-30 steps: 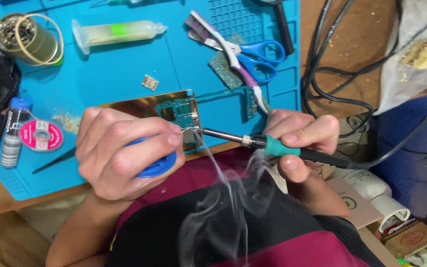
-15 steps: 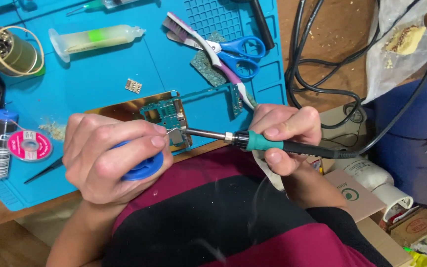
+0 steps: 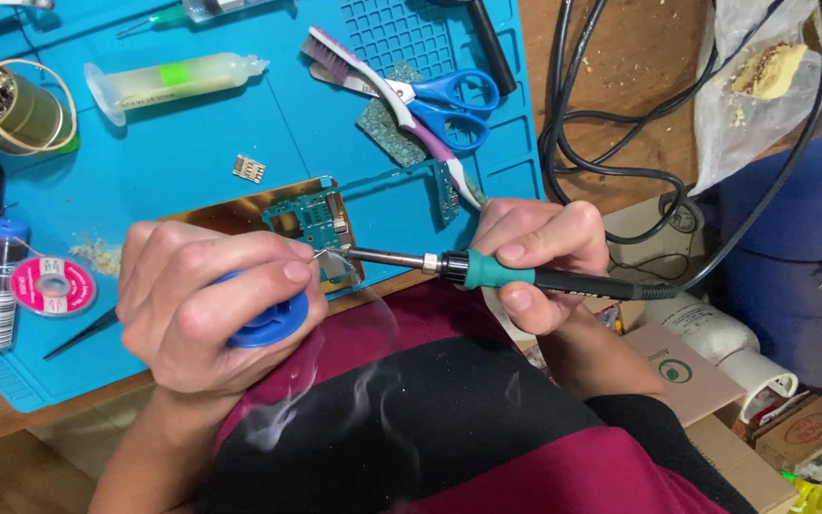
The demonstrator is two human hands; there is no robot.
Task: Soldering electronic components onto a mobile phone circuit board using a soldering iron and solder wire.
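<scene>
The right hand [image 3: 535,262] holds a soldering iron [image 3: 487,271] with a green grip. Its fingers are curled tight around the handle, thumb underneath. The metal tip points left and ends at the near edge of a small green circuit board [image 3: 308,221]. The board lies on a shiny gold plate [image 3: 230,217] on the blue mat [image 3: 192,133], just in front of the person's chest.

The left hand [image 3: 206,309] is closed around a blue spool [image 3: 268,324]. Its fingers wrap over the top of the spool, and the fingertips sit right beside the iron's tip and the board. A thin bit of wire seems to run from these fingers to the tip, but it is too small to be sure. Thin white smoke drifts over the dark and red shirt [image 3: 449,428] below the hands.

Farther back on the mat lie blue scissors [image 3: 449,105], a toothbrush [image 3: 382,90] and a clear syringe [image 3: 173,78] with a green band. A pink roll [image 3: 52,286] lies to the left of the left hand. Black cables [image 3: 601,143] loop on the wooden surface [image 3: 639,67] to the right.
</scene>
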